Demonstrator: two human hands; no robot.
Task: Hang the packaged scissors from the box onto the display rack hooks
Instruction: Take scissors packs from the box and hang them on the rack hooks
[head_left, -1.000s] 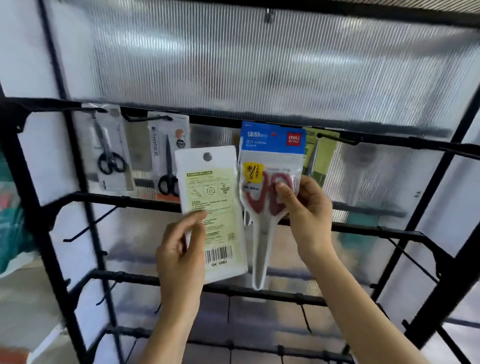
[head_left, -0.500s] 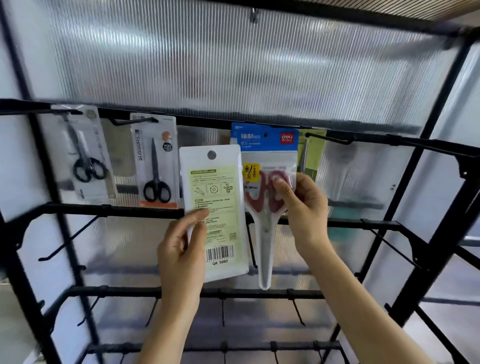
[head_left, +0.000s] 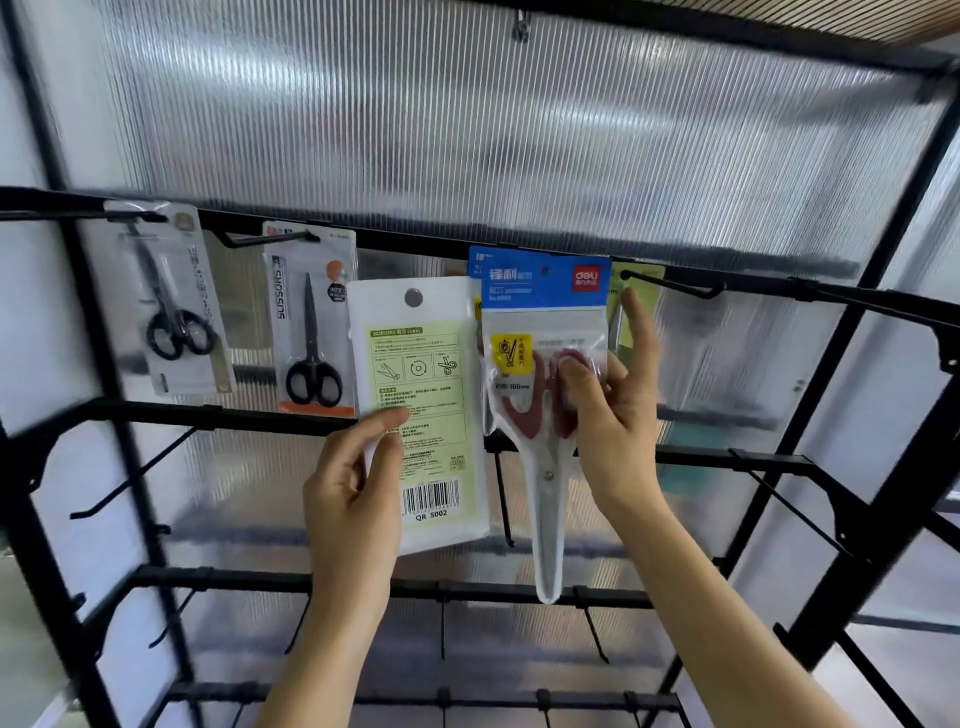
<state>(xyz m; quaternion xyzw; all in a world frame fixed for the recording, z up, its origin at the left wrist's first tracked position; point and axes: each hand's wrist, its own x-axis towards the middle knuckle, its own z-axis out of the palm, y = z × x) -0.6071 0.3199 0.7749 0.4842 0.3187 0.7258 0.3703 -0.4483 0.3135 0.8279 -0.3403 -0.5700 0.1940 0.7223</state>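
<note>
Head view. At 6 o'clock, left grip (head_left: 353, 499) pinching the white pack (head_left: 431, 395), printed "SCISSORS" and "QR S002" under a barcode. Just at 3 o'clock of it, right grip (head_left: 613, 415) pinching the blue-topped deli pack (head_left: 540, 291) over its red handles, index finger raised, header up against the display rack (head_left: 779, 457) top rail. At 9 o'clock, 2 more hanging there: a clear pack (head_left: 166, 312) and an orange-footed pack (head_left: 311, 332) lettered "SCISSORS".

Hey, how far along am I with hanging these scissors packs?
Done: two black-handled packs hang from top-rail hooks at left. In hand: the left hand grips a white pack, the right hand pinches the blue-topped pack; whether it is hooked I cannot tell. Left: the white pack; lower hooks are bare.
</note>
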